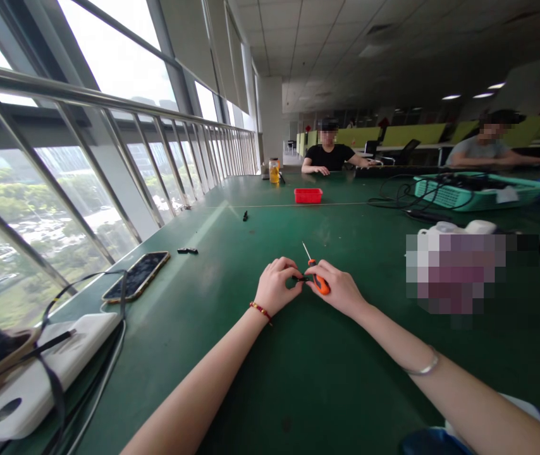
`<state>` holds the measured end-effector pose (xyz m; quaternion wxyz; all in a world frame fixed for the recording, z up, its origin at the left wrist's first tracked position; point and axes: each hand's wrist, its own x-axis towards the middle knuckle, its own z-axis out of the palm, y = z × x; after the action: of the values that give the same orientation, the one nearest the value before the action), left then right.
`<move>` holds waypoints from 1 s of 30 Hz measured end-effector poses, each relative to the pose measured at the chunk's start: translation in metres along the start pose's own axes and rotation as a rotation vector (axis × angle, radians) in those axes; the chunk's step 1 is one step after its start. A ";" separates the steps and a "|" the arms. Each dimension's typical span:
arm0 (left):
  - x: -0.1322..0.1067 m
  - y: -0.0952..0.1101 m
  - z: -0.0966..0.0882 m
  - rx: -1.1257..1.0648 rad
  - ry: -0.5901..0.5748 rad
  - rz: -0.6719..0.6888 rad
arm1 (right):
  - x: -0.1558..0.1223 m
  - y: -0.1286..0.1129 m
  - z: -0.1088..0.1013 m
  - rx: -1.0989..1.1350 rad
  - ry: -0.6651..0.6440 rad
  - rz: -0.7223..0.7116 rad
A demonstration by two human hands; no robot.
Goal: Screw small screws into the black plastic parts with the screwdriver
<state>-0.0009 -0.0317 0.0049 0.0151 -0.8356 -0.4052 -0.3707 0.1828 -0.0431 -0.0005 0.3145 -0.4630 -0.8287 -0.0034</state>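
Observation:
Over the green table [251,354], my two hands meet at a small black part [301,279]. My left hand [278,284] pinches it between thumb and fingers. A screwdriver [320,284] with an orange and black handle rests in my right hand [339,287], its thin metal shaft pointing up and away. The fingertips of that hand also touch the black part's right end. What exactly the part is, I cannot make out. Farther off lie a small black piece [245,216] and another, longer black piece [187,251].
A phone [137,276], a white power strip [61,366] and cables lie at the left. Ahead stand a red tray [308,196] and a jar [274,172]. At the right are a green basket [469,196] with cables and a blurred white-and-pink object [457,268]. Two people sit across.

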 end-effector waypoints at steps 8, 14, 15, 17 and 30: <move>0.000 0.000 0.002 -0.038 -0.015 0.011 | 0.001 0.001 0.002 -0.047 -0.038 -0.037; 0.001 -0.004 0.003 0.006 -0.038 -0.067 | 0.000 -0.001 0.001 0.011 0.032 0.076; 0.001 -0.005 0.004 0.013 -0.057 -0.095 | 0.001 0.000 0.000 0.019 0.050 0.108; 0.000 -0.007 0.006 0.007 -0.121 -0.137 | 0.001 0.001 0.000 0.012 0.072 0.152; -0.026 -0.076 -0.075 0.218 0.044 -0.597 | 0.001 0.004 0.005 -0.029 0.010 0.190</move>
<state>-0.1095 -0.0223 0.0216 0.0038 -0.6649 -0.6695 -0.3311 0.1830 -0.0385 -0.0051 0.3108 -0.5441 -0.7792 0.0120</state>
